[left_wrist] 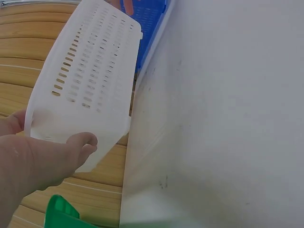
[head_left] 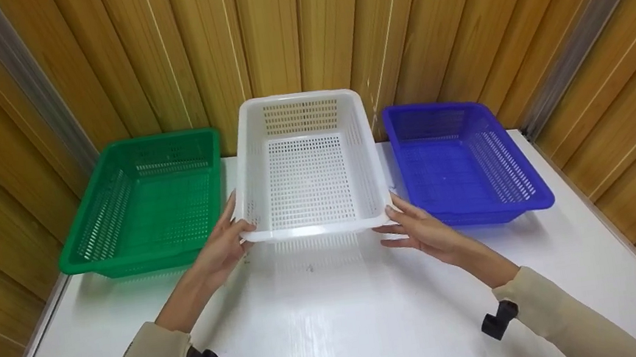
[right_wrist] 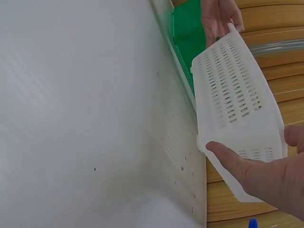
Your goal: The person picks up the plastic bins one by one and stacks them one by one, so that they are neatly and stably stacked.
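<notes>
A white plastic basket (head_left: 309,179) with slotted walls is held above the table between both hands, its open top tipped toward the head camera. At its near left corner, my left hand (head_left: 222,249) grips the rim, thumb over the edge and fingers around the outside. My right hand (head_left: 423,227) grips the near right corner in the same way, with some fingers spread beneath. Both wrist views show the white basket's slotted near wall (left_wrist: 90,71) apart from the tabletop. Nothing lies inside the basket.
A green basket (head_left: 148,263) stands on the white table (head_left: 338,329) to the left, and a blue basket (head_left: 476,216) stands to the right. Wood-look panels (head_left: 298,27) close off the back and both sides.
</notes>
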